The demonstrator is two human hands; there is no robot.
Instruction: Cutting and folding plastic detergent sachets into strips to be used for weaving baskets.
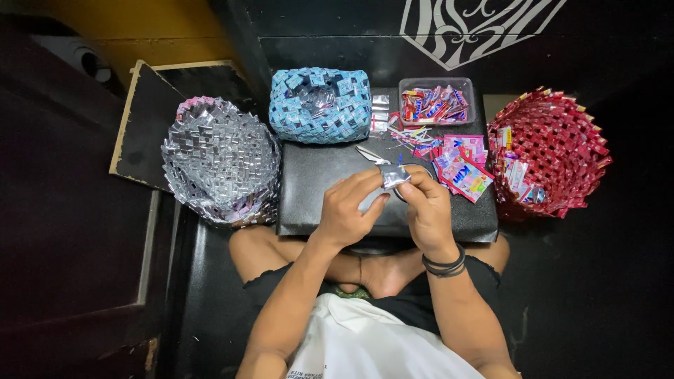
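My left hand [349,209] and my right hand [427,207] meet over a black board [309,182] resting on my lap. Both pinch a small silver foil wrapper piece [393,175] between thumbs and fingertips, folding it. A pair of scissors [371,156] lies on the board just beyond my fingers. Black bands circle my right wrist.
A silver woven basket [219,160] stands at the left, a blue woven basket [319,105] behind the board, a red woven basket [554,151] at the right. A clear tray of wrappers [437,104] and loose pink wrappers [460,163] lie nearby. A dark wooden panel [144,123] lies at far left.
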